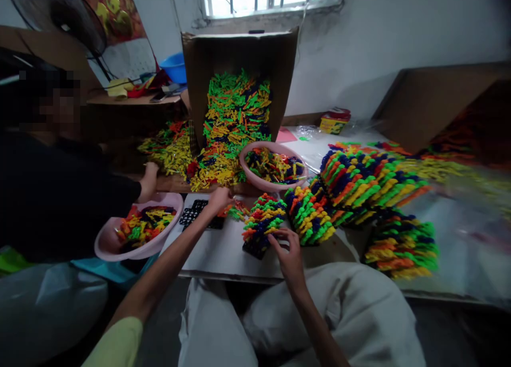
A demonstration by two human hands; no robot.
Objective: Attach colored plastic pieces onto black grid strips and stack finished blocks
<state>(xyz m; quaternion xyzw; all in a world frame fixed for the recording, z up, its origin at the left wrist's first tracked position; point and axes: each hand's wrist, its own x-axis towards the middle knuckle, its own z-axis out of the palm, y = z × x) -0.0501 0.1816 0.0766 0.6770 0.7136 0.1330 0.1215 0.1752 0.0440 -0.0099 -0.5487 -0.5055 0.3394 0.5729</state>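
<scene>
My left hand [220, 199] is over the table beside a small loose bunch of coloured pieces [237, 210], its fingers close together; what they hold, if anything, is too small to tell. My right hand [288, 249] has thumb and index finger pinched at the lower right edge of a block of red, green, yellow, orange and blue pieces [266, 214], which stands on a black base [254, 249]. Black perforated trays [192, 214] lie left of it. Right of the block stands another filled block [310, 214].
An upright carton [288, 74] spills coloured pieces [237, 117] onto the table. Pink basins stand behind [244, 167] and at the left [104, 243]. A person [59, 197] reaches in from the left. More filled blocks [367, 181] are stacked at the right.
</scene>
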